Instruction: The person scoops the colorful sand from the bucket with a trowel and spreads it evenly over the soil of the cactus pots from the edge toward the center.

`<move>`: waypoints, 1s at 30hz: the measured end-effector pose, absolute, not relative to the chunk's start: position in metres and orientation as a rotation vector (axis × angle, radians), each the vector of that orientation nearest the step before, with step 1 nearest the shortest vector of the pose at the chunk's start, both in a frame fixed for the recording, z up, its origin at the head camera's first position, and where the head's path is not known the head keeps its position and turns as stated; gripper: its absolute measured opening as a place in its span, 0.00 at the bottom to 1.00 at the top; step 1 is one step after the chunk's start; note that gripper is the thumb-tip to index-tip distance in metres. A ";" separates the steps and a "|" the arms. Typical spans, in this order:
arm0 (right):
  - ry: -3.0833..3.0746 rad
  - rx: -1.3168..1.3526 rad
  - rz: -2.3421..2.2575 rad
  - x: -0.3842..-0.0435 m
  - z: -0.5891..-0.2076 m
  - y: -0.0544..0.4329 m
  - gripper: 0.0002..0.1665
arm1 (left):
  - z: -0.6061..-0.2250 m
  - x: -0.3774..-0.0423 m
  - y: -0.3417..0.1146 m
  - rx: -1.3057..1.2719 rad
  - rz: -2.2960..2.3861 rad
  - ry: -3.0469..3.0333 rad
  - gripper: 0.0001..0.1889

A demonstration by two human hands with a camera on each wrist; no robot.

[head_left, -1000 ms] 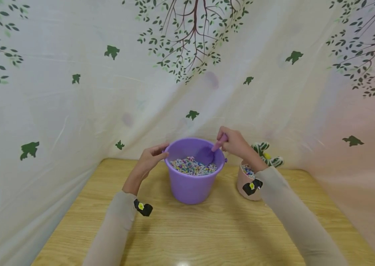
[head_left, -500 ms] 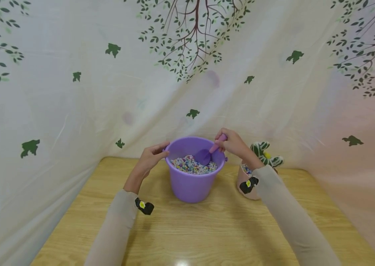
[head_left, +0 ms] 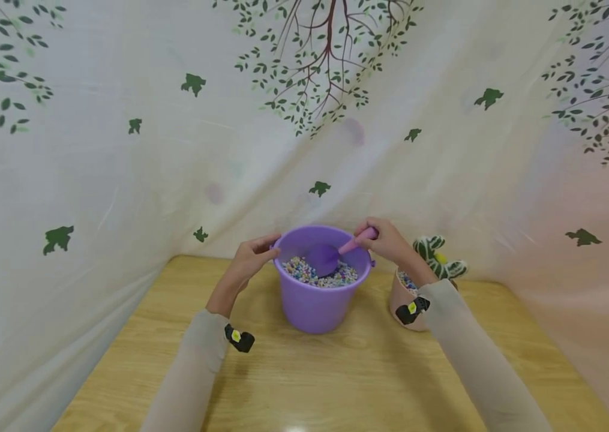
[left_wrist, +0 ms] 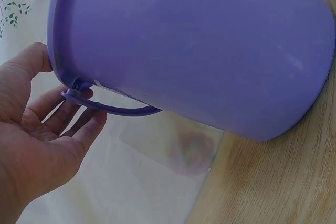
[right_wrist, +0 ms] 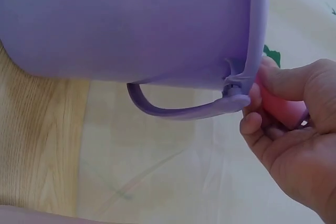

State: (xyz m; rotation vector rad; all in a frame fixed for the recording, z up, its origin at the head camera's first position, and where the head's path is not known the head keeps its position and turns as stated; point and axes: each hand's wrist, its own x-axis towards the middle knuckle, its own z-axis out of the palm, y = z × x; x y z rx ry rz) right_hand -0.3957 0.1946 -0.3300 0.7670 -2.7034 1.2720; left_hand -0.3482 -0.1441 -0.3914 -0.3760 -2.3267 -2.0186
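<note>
A purple bucket (head_left: 316,309) stands on the table with small multicoloured beads (head_left: 300,268) inside. My left hand (head_left: 251,259) holds its left rim, thumb on the near side. The left wrist view shows the fingertips at the bucket handle (left_wrist: 126,111), by its hinge. With my right hand (head_left: 389,241) I grip the pink handle of a toy shovel (head_left: 357,242) over the right rim. Its purple blade (head_left: 323,259) is inside the bucket, tilted against the beads; the blade's lower edge is hard to make out. In the right wrist view my fingers curl round the pink handle (right_wrist: 282,106).
Right of the bucket, partly behind my right forearm, stands a pink pot (head_left: 401,297) with beads and a knitted cactus (head_left: 436,255). The wooden table (head_left: 304,378) ends at a white leaf-printed cloth (head_left: 261,150) behind and at both sides.
The shovel blade has moved left across the beads, and its handle has tipped lower towards the right. My left hand keeps its place on the rim. The head view has shifted slightly.
</note>
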 end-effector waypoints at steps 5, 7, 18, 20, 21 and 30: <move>-2.738 0.729 1.143 -0.386 -0.328 0.192 0.08 | -0.392 -0.348 -0.141 -0.349 -2.039 -2.325 0.26; -2.747 0.735 1.130 -0.385 -0.327 0.190 0.07 | -0.393 -0.348 -0.141 -0.352 -2.037 -2.325 0.26; -2.789 0.821 1.358 -0.384 -0.325 0.176 0.10 | -0.391 -0.348 -0.141 -0.340 -2.023 -2.320 0.27; -2.797 0.821 1.391 -0.384 -0.325 0.173 0.11 | -0.391 -0.349 -0.141 -0.343 -2.023 -2.319 0.27; -2.795 0.815 1.408 -0.384 -0.325 0.173 0.11 | -0.391 -0.349 -0.141 -0.345 -2.027 -2.316 0.27; -2.860 0.716 1.498 -0.383 -0.316 0.176 0.15 | -0.392 -0.348 -0.142 -0.338 -2.058 -2.297 0.27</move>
